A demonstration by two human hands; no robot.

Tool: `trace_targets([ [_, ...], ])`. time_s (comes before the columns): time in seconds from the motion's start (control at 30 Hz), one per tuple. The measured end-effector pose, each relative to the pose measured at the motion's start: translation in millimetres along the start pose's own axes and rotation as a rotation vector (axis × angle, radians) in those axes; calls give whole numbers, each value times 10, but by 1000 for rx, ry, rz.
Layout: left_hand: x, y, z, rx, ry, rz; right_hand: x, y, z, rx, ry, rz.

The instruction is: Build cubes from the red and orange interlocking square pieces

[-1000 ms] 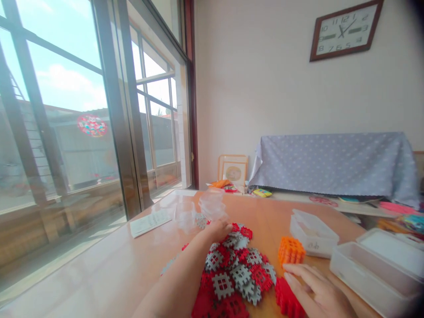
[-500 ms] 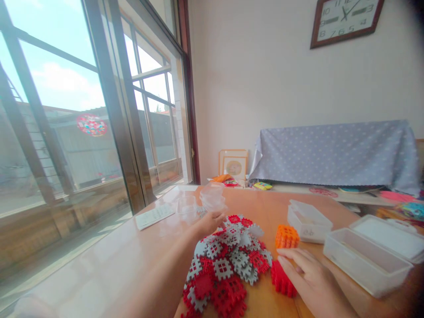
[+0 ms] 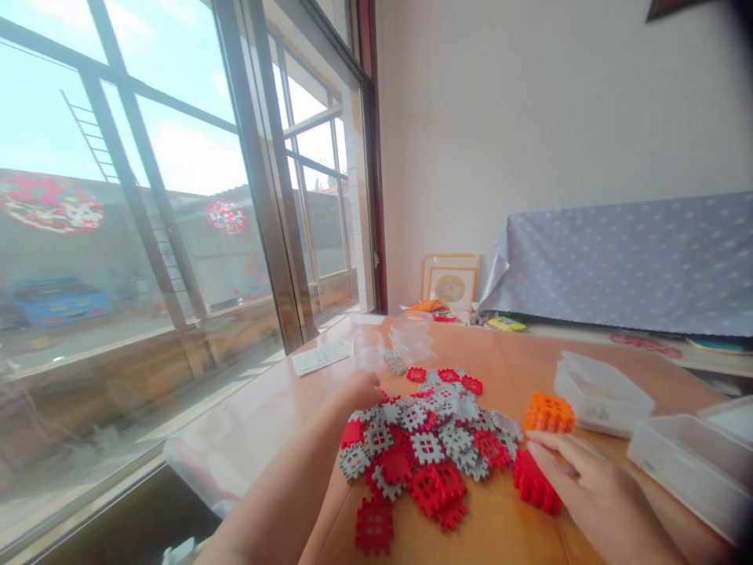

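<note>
A pile of flat red and grey interlocking tiles (image 3: 429, 447) lies on the wooden table (image 3: 500, 526). My left hand (image 3: 357, 388) rests at the pile's far left edge, its fingers hidden behind the back of the hand and the tiles. My right hand (image 3: 594, 494) lies flat with fingers stretched out, fingertips touching a red block of joined tiles (image 3: 534, 484). An orange cube of joined tiles (image 3: 549, 413) stands just beyond it.
Clear plastic cups (image 3: 412, 336) and a paper slip (image 3: 321, 357) sit at the table's far left. Two white plastic boxes (image 3: 600, 388) (image 3: 688, 463) stand on the right. A large window (image 3: 147, 235) runs along the left, a cloth-covered bench (image 3: 635, 263) behind.
The camera has swung left and down, so the clock has left the view. My left hand has drawn back a little from the cups toward the pile's left edge; the right hand stays.
</note>
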State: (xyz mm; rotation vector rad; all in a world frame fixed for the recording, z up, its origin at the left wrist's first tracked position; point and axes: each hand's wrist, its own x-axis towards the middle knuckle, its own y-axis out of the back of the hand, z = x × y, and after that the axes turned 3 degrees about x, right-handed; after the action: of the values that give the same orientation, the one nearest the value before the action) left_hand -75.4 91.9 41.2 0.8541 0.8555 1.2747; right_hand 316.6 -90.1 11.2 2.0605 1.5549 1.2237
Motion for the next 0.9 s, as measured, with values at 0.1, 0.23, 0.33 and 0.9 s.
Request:
trace_targets([
  [0.1, 15, -51, 5, 37, 34, 13, 9, -17, 55, -1, 27, 18],
  [0.23, 40, -79, 33, 51, 82, 27, 39, -30, 74, 11, 79, 34],
  [0.33, 64, -56, 55, 55, 77, 57, 58, 7, 14, 16, 60, 48],
  [0.9, -80, 250, 748, -211, -79, 177, 130, 246, -98, 147, -130, 142],
])
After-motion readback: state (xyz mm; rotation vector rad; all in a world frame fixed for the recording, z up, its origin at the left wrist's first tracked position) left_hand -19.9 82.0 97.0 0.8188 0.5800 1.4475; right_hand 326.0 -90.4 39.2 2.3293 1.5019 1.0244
